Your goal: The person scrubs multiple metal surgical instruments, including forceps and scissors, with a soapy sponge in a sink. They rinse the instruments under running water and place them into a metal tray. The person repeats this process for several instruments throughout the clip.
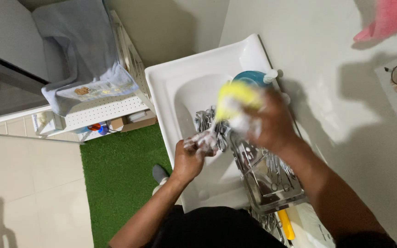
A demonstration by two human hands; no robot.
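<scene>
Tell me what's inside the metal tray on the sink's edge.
The metal tray holds a jumble of small shiny metal instruments, some with ring handles like scissors. The right hand, soapy and gripping a yellow sponge, covers the tray's far end, so that part stays hidden.

Plain pale walls [327, 50] close in a small washroom with a beige tiled floor [28, 193], a green grass-like mat [120, 170], and a white perforated shelf [102, 108] draped with a grey-blue towel [83, 50].

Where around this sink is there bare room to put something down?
Free: the sink's flat rim at its far left corner, and the basin's near end below the left hand. Crowded: the metal tray of instruments on the right rim, and mid-basin, where the right hand holds a yellow sponge.
</scene>
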